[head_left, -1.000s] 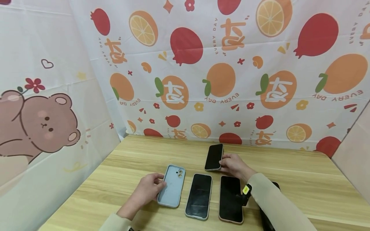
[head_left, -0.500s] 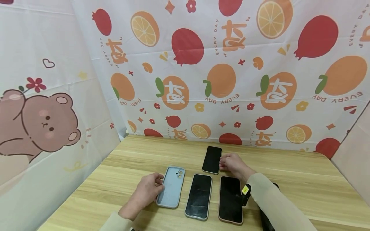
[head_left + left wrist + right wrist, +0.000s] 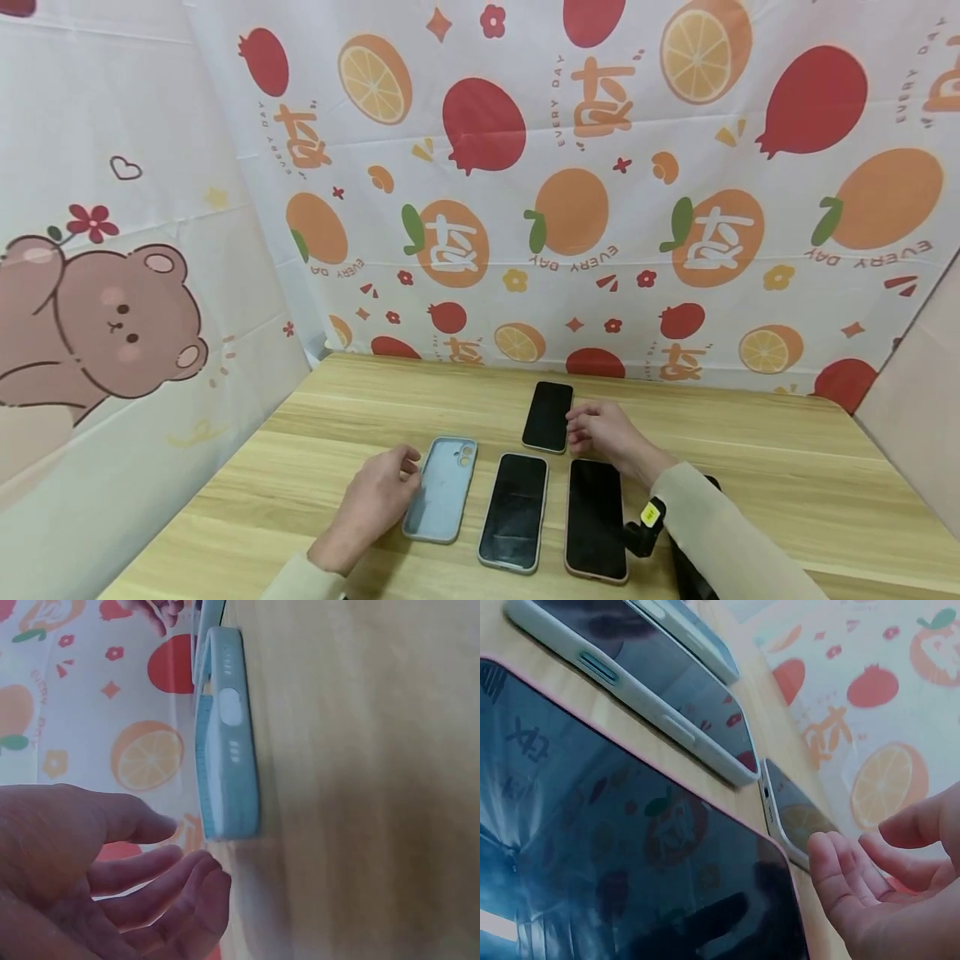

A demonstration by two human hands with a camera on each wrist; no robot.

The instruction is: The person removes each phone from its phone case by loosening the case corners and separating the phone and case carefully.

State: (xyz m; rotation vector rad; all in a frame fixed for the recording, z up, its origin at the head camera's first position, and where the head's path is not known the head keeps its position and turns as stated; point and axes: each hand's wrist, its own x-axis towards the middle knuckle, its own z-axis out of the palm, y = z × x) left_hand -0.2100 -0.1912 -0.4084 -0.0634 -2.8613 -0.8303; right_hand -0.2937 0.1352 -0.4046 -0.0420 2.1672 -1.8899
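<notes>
An empty light-blue phone case (image 3: 440, 492) lies on the wooden table with its inside facing up. Beside its left edge is my left hand (image 3: 377, 493), fingers loosely bent; the left wrist view shows a gap between this hand (image 3: 112, 877) and the end of the case (image 3: 234, 742). Farther back lies a bare-looking black-screened phone (image 3: 548, 417), screen up. My right hand (image 3: 611, 435) hovers at that phone's right edge with fingers relaxed and nothing in them. In the right wrist view its fingertips overlap the phone (image 3: 795, 817).
A phone in a pale case (image 3: 513, 512) and a phone in a pinkish case (image 3: 595, 521) lie side by side in front. Another black object (image 3: 688, 571) is partly hidden under the right sleeve. A fruit-print cloth (image 3: 570, 283) hangs behind the table (image 3: 795, 467).
The back phone, earlier held tilted in my right hand, now lies flat and the hand has let go. My left hand has come off the blue case's edge.
</notes>
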